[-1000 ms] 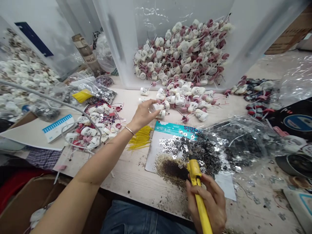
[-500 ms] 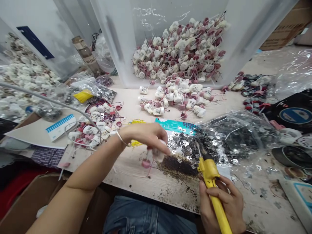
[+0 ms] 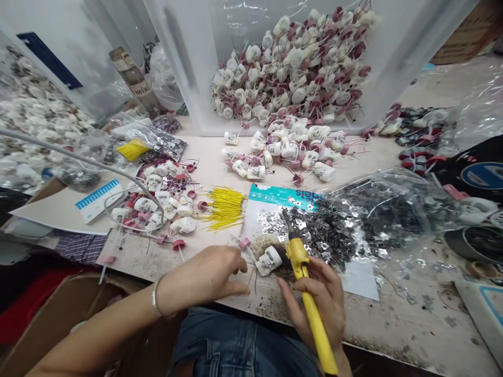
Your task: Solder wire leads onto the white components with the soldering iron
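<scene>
My right hand point(image 3: 322, 301) is wrapped round the yellow handle of a soldering iron point(image 3: 310, 293), its dark tip pointing away over small metal plates point(image 3: 271, 220). A white plastic housing point(image 3: 269, 261) with thin wires and a pink cap point(image 3: 244, 243) lies just left of the iron, at the edge of dark crumbs. My left hand point(image 3: 212, 275) hovers over the table's front edge, left of this housing. Its fingers are bent and the thumb stands apart; nothing shows between them. A bundle of yellow wires point(image 3: 226, 208) lies beyond my left hand.
Behind stands a translucent bin point(image 3: 196, 104) full of white and pink parts, with a loose row of housings point(image 3: 288, 149) before it. More housings point(image 3: 168, 204) lie left under a grey cable point(image 3: 90, 157). A plastic bag of dark plates point(image 3: 393, 214) is at right.
My left hand carried a white housing from the row to the front, let go of it there, and drew back left. The iron swung right, then back left.
</scene>
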{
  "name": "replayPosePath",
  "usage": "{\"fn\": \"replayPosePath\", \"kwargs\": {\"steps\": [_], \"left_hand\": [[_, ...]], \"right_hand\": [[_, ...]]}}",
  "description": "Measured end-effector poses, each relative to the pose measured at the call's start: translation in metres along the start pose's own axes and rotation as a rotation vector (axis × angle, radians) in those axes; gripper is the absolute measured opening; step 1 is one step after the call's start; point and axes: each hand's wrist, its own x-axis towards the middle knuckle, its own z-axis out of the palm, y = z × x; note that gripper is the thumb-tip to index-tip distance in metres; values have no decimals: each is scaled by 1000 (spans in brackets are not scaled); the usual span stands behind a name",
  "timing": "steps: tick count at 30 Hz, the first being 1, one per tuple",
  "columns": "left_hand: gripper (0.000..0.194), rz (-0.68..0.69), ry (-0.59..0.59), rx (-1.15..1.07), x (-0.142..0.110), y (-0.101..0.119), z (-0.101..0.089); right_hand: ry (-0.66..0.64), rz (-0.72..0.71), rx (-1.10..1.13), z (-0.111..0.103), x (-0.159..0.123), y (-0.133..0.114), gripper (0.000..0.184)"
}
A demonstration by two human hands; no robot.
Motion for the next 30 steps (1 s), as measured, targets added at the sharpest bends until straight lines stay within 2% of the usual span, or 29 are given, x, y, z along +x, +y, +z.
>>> {"fn": "replayPosePath", "kwargs": {"steps": [3,7,10,13,18,20,23,25,26,28,30], "left_hand": [[44,46,-75,-137,-15,-5,20],[21,111,-104,-360,-13,-11,38],[38,100,-73,-445,-13,-15,40],[58,126,-45,-414,-20,-22,35],[35,160,85,-166,-27,-20,36],[26,225,155,-71,-21,-9,47],[35,276,228,70,-7,9,68],[17,275,227,150,-1,17,79],[11,272,221,153,1,19,82],[14,253,230,69,0,18,82],[14,171,308,-88,-4,15,75]], "right_hand": [[-72,-45,13,17,8,1,17],[-68,-14,4,30,14,7,11],[-75,4,-11,23,16,11,14],[-80,-21,-35,10,15,9,15],[9,-27,-17,4,8,-4,17],[36,-8,-8,5,6,-7,18],[65,23,-9,4,3,-7,18],[85,44,-27,0,2,-6,19],[95,58,-36,-4,1,-6,18],[133,87,-32,-10,-2,-5,19],[151,93,17,-14,-7,-6,21]]}}
